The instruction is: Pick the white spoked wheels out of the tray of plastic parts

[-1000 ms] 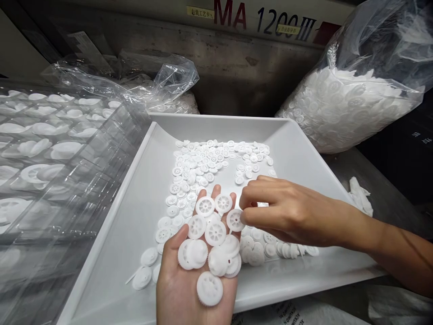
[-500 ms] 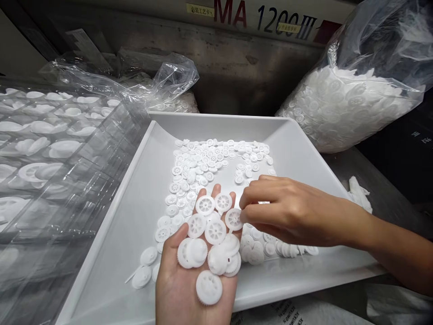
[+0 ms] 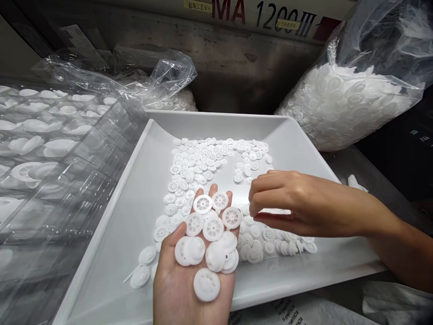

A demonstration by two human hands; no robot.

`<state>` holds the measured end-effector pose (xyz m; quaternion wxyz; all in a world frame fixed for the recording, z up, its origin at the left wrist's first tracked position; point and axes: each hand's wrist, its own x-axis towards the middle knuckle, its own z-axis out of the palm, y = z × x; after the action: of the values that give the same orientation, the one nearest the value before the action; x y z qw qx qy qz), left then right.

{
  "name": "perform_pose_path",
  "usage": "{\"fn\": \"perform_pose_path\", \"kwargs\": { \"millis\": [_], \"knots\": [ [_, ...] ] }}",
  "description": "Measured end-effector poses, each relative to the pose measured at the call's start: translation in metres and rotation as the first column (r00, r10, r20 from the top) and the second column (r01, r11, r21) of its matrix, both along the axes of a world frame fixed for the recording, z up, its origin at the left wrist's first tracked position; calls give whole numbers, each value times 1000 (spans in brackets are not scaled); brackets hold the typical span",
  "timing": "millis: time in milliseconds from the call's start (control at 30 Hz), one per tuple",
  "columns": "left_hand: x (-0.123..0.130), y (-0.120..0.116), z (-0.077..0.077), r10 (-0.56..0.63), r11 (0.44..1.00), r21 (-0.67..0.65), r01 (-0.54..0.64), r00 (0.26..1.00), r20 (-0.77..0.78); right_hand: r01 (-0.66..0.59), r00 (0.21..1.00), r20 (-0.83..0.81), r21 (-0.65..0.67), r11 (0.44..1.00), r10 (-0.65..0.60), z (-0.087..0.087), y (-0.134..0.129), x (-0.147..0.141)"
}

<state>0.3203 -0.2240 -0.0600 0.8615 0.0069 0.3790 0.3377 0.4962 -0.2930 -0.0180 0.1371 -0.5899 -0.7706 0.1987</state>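
My left hand (image 3: 194, 280) is held palm up over the near side of the tray. Several white plastic gears (image 3: 206, 285) lie on its palm and fingers, some flat and some overlapping. At the fingertips, a spoked gear (image 3: 232, 218) rests near the edge of the hand. My right hand (image 3: 287, 203) hovers just to the right, apart from those gears, its fingers curled and closed towards the thumb. Whatever its fingertips may hold is hidden. Below both hands, a white tray (image 3: 118, 216) holds many more loose gears (image 3: 189, 164).
Clear plastic trays (image 3: 98, 158) with white parts in their pockets are stacked at the left. A clear bag (image 3: 352, 104) full of white gears leans at the back right. Another plastic bag (image 3: 165, 85) lies behind the tray, before a metal machine panel (image 3: 230, 58).
My right hand has drawn slightly right, away from the spoked gear it was touching on my left fingers. The gears on my left palm keep their arrangement.
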Motion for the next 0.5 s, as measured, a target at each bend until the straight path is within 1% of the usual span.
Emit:
{"fn": "perform_pose_path", "kwargs": {
  "millis": [167,267,400,500],
  "knots": [
    [4,2,5,2,999,-45,-2,1000,0,-23,999,-45,-46,999,21,0,0,0],
    [6,2,6,19,999,-37,-20,999,-42,18,997,-77,-47,999,-22,-2,0,1],
    [5,0,3,1,1000,2,-1,1000,-28,78,982,-169,-46,996,-85,-6,2,0],
    [3,0,-1,-18,1000,25,19,1000,-19,99,968,-225,-63,993,-110,-12,6,-1]
  ]
}}
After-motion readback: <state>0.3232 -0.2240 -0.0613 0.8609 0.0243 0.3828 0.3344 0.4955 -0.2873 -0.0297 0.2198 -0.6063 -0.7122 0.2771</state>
